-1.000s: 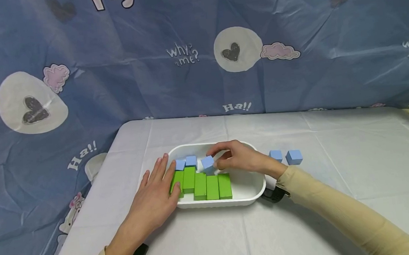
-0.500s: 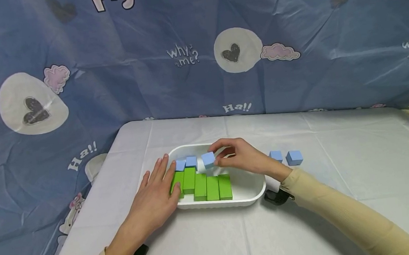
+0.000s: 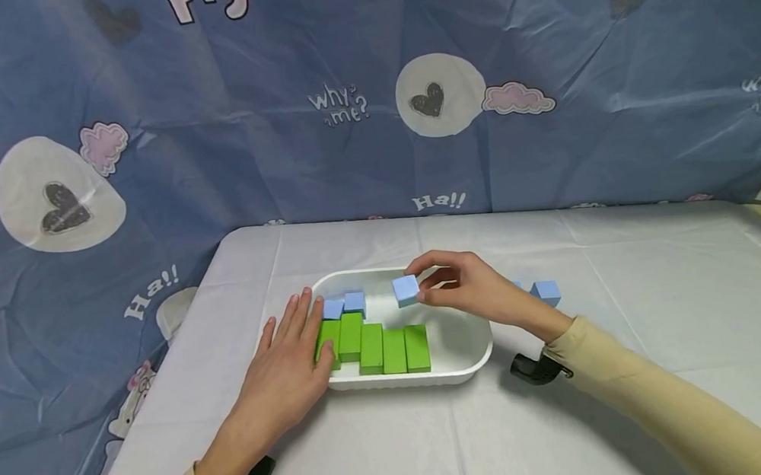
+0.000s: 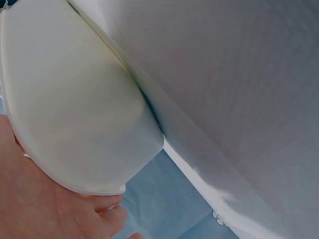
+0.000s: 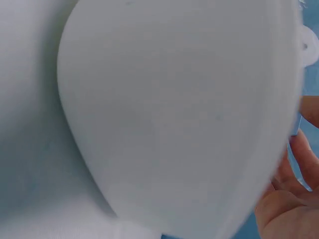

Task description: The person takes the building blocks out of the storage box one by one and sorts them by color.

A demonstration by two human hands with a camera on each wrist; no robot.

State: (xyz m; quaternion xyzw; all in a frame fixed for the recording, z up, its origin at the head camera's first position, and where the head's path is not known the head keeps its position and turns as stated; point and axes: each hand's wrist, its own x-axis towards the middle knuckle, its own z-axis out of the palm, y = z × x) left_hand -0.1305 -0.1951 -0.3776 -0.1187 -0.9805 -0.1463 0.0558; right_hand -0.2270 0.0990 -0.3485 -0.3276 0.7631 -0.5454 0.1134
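My right hand (image 3: 471, 286) pinches a light blue cube (image 3: 405, 291) between thumb and fingers, raised over the back part of a white oval tray (image 3: 462, 373). In the right wrist view the tray's outer wall (image 5: 174, 114) covers most of the picture, with the fingers (image 5: 304, 154) at its right edge. My left hand (image 3: 289, 361) lies with straight fingers over the tray's left end. Beside it, several green blocks (image 3: 371, 349) stand in a slanting row inside the tray. Behind them sit two blue cubes, one (image 3: 355, 303) fully showing and another (image 3: 333, 308) at the left fingertips.
On the white table to the right of the tray is a blue cube (image 3: 546, 293); a second one is mostly hidden behind my right wrist. A blue printed cloth (image 3: 373, 162) hangs along the table's back edge.
My right hand has lifted the blue cube up from beside the other cubes and carried it to the right. The left hand and the green blocks have stayed in place.
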